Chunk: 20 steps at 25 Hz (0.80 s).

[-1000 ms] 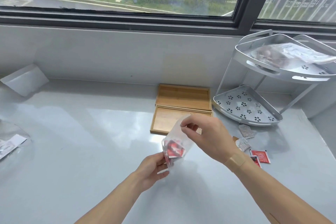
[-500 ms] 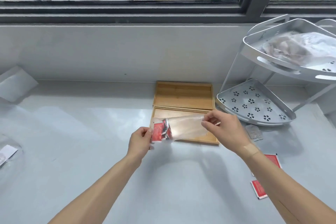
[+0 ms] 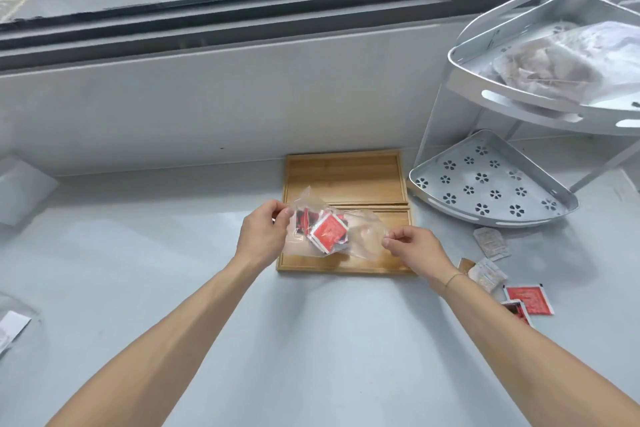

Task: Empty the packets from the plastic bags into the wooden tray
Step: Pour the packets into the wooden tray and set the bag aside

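A clear plastic bag [image 3: 363,236] hangs sideways just above the near compartment of the wooden tray [image 3: 346,172]. Red packets [image 3: 327,230] sit bunched inside the bag toward its left end. My left hand [image 3: 265,236] pinches the bag's left end. My right hand [image 3: 414,248] pinches the bag's right edge, over the tray's near right corner. The tray's far compartment is bare wood.
A white two-tier corner rack [image 3: 491,189] stands right of the tray, with filled clear bags [image 3: 550,69] on its top shelf. Loose red packets [image 3: 528,298] and pale sachets [image 3: 491,243] lie on the counter at the right. Another bag [image 3: 10,326] lies at the far left.
Both hands carried the bag forward from in front of the tray to above its near compartment and stretched it sideways. The packets have slid from the left end toward the bag's middle.
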### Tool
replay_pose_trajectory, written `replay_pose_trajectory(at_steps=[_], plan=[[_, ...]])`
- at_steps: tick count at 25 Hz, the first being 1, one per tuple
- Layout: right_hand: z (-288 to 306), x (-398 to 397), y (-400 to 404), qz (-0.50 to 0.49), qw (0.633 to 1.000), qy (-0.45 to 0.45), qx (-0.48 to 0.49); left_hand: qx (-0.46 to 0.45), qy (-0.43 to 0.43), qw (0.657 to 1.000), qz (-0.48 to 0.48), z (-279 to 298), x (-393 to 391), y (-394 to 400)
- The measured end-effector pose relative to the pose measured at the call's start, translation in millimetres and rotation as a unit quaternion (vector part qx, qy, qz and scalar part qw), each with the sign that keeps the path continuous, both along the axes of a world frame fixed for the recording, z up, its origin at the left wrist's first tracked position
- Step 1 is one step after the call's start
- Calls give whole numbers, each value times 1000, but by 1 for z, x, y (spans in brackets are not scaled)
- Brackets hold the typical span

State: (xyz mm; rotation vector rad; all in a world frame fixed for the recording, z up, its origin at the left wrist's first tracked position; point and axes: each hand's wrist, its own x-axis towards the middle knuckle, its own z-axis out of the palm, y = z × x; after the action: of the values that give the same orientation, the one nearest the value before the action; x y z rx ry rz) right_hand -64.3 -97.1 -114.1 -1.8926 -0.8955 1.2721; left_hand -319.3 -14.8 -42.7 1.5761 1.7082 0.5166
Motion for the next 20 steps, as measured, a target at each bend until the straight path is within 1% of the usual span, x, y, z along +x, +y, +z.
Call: replay_pose_trajectory(at_steps=[4, 8, 12, 14, 20], plan=[[-8, -11, 6, -11, 999, 38, -19, 17, 6, 1000, -10, 17, 2, 9], [-3, -29, 14, -4, 995, 99, -21, 51, 28, 998, -34, 42, 4, 13], [2, -42, 20, -36, 986, 162, -29, 67, 37, 996, -49, 66, 5, 22], [2, -49, 23, -47, 979, 198, -29, 78, 56, 993, -67, 78, 9, 28], [0, -65, 25, -50, 969, 239, -33, 125, 104, 980, -119, 100, 22, 34]])
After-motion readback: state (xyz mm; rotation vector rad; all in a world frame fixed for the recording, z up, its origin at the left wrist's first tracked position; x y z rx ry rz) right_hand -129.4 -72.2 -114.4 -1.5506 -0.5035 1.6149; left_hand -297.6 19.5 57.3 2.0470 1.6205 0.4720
